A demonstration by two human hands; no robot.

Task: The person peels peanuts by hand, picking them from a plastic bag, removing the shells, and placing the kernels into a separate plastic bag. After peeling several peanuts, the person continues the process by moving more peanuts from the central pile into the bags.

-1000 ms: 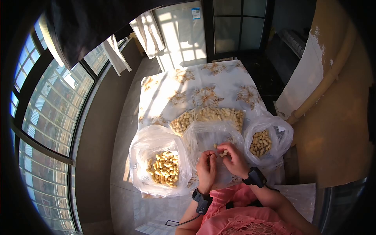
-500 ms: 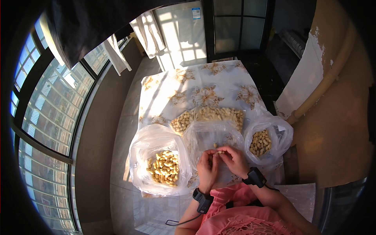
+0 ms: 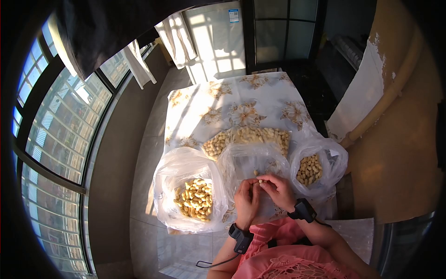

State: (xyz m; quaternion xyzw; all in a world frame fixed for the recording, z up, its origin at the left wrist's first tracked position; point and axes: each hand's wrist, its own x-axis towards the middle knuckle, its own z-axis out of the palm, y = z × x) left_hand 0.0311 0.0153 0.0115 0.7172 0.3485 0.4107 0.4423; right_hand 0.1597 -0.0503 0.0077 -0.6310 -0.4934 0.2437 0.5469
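Note:
My left hand and my right hand meet fingertip to fingertip over the middle clear plastic bag, both pinching one peanut. To the left stands an open clear bag holding several peanut pieces. To the right, another clear bag holds more peanuts. Behind the middle bag lies a flat bag of peanuts in shell. Each wrist wears a black band.
The bags rest on a table under a white cloth with a tan flower print. A curved window wall runs along the left, and cloths hang above it. A glass door and a peeling wall stand behind and to the right.
My hands, a little apart one second ago, have come together on the peanut and have dropped slightly toward me. The bags have not moved.

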